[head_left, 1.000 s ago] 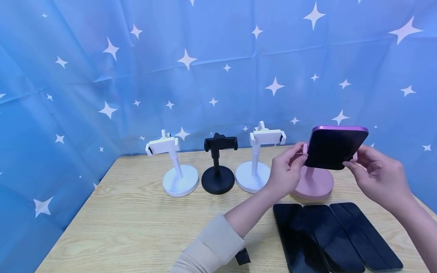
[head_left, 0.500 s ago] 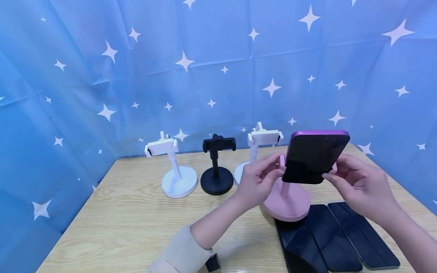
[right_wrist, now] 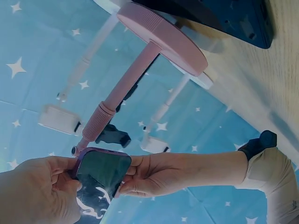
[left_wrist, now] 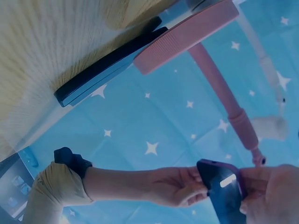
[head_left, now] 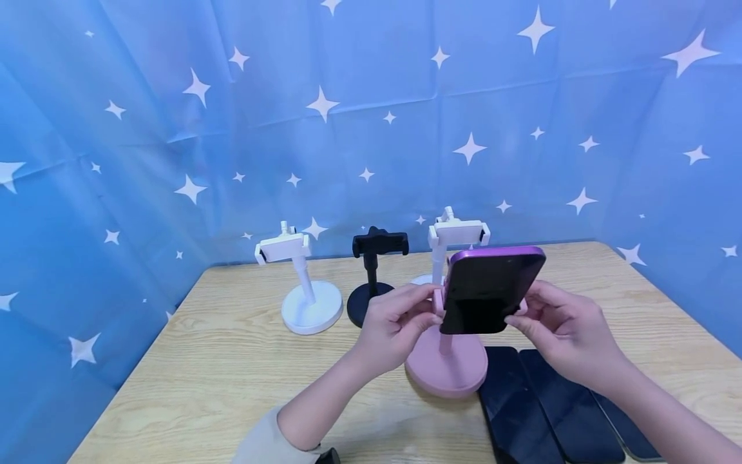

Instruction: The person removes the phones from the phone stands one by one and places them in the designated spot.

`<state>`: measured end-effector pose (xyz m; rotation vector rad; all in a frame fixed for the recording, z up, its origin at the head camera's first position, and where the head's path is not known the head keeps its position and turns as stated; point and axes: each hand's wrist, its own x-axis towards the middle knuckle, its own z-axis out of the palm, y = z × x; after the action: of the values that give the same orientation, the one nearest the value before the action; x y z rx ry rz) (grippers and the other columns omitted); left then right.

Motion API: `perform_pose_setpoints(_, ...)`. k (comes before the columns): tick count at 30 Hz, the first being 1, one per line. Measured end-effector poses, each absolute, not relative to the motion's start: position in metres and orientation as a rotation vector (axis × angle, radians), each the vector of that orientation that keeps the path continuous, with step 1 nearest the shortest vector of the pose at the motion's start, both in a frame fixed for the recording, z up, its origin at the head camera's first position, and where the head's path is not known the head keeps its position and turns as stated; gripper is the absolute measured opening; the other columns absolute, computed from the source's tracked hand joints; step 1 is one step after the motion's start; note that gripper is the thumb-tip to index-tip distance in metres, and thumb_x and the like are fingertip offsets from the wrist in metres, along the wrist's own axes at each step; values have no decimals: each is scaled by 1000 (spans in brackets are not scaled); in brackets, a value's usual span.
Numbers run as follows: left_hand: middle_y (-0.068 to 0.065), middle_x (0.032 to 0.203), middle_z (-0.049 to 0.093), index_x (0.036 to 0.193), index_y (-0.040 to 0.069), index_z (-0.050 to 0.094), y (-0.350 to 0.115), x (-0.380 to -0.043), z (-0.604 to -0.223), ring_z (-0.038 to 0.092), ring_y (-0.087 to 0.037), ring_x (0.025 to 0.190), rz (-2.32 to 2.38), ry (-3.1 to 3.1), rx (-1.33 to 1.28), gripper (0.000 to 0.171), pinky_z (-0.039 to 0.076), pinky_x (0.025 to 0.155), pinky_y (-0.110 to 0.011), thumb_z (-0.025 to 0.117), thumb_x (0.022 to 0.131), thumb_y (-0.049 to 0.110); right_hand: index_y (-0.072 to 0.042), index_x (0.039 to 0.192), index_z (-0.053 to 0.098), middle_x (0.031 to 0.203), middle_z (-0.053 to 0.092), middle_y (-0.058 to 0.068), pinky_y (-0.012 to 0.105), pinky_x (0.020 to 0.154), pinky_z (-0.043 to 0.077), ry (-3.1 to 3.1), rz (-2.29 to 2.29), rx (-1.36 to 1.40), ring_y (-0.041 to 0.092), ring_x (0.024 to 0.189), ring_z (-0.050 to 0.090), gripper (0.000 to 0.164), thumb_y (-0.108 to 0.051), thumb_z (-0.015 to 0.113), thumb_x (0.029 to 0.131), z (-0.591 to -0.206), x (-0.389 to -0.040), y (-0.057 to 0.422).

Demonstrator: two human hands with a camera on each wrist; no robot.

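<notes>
A pink phone stand stands in front of the person, its round base beside the dark phones. A purple-edged phone with a dark screen sits tilted in its clamp. My left hand pinches the clamp's left end between thumb and fingers. The right hand pinches the opposite end, its thumb against the phone's lower corner. In the right wrist view, the pink stem runs from the base to the joint behind the phone. Whether the base fully touches the table cannot be told.
Behind stand a white phone stand, a black one and another white one, partly hidden. Several dark phones lie side by side at front right, partly under the right forearm. A blue starred curtain hangs behind the wooden table.
Both hands have carried the pink stand with its phone left and nearer the person, from behind the dark phones to their left side. The grip on the clamp ends looks the same.
</notes>
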<state>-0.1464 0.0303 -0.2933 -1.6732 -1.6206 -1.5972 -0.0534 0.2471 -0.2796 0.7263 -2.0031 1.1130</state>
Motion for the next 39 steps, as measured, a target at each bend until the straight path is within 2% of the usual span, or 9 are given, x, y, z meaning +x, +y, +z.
perform_pose_setpoints(8,-20,91,62,106,-16,58,20,-148,-299,67,-24,79,-1592,-1565,-1656,28,54,65,-25,57,87,5,-1,109,61,70,54,-2,16,37,28,-2017,1139,779,-1,43,40,43,19,65,71,-285,-58,239)
perform_pose_setpoints(12,-22,91,61,105,-17,57,17,-148,-303,67,-26,79,-1611,-1532,-1677,32,54,65,-26,55,89,10,-2,109,60,70,54,-2,15,38,31,-2050,1102,795,0,44,42,40,15,65,73,-286,-59,237)
perform_pose_setpoints(15,-21,89,61,105,-17,57,15,-149,-306,67,-26,77,-1619,-1520,-1687,33,54,64,-26,55,89,11,-3,111,58,72,55,-2,15,41,35,-2074,1102,811,1,48,46,40,13,65,75,-288,-59,236)
perform_pose_setpoints(22,-20,90,61,104,-15,58,10,-148,-312,67,-24,77,-1589,-1538,-1692,32,52,59,-22,56,88,13,-2,112,58,75,58,1,15,46,39,-2066,1186,859,3,58,53,45,19,64,72,-294,-59,233)
perform_pose_setpoints(27,-20,90,60,104,-13,58,5,-146,-315,66,-24,77,-1623,-1557,-1706,29,54,62,-25,58,86,11,1,113,59,87,66,0,15,50,42,-2033,1287,874,4,69,61,51,25,61,69,-297,-56,229)
perform_pose_setpoints(30,-21,90,60,103,-13,58,4,-148,-314,66,-25,78,-1656,-1543,-1741,27,55,66,-28,59,86,7,2,114,58,91,66,-2,16,50,41,-2020,1332,870,4,69,60,51,25,61,69,-297,-56,228)
perform_pose_setpoints(34,-23,99,58,106,-12,57,3,-154,-306,65,-24,77,-1625,-1535,-1794,30,54,70,-30,64,85,9,2,115,57,97,66,-4,11,61,47,-2047,1318,827,5,75,61,52,27,59,69,-296,-54,225)
perform_pose_setpoints(37,-22,113,53,115,-9,54,4,-159,-299,62,-20,80,-1574,-1591,-1820,44,54,71,-29,71,78,9,1,115,58,101,66,-7,12,73,49,-2105,1235,752,4,79,63,54,27,60,68,-295,-52,224)
perform_pose_setpoints(39,-20,121,49,121,-6,51,4,-162,-294,59,-19,90,-1550,-1657,-1838,54,53,75,-29,74,73,7,0,115,58,102,65,-8,12,75,48,-2145,1199,711,4,82,62,53,25,61,69,-292,-50,222)
